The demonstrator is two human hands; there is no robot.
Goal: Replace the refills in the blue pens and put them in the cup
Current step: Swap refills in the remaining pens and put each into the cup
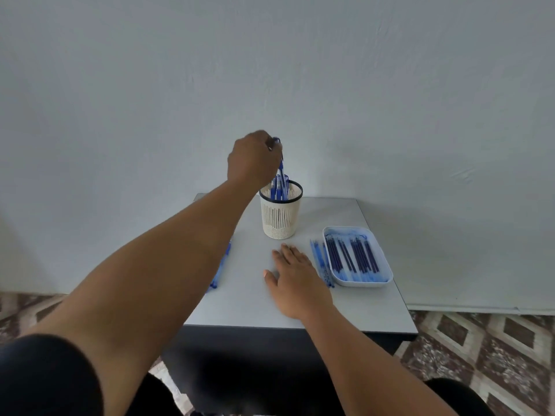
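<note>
- A plain room, most likely in a home, with a small makeshift work station set against a bare, pale painted wall (300,70).
- The floor (495,355) is laid with patterned tiles in brown and cream diamonds, of a domestic kind.
- A small grey surface (240,307) with a dark front stands hard against the wall.
- Stationery is the only stock: a cream slotted cup (280,216) of blue pens (279,187), just below the left hand's fingers (271,144), and a pale tray (387,265) of dark refills (351,255) right of the right hand's fingers (288,250).
</note>
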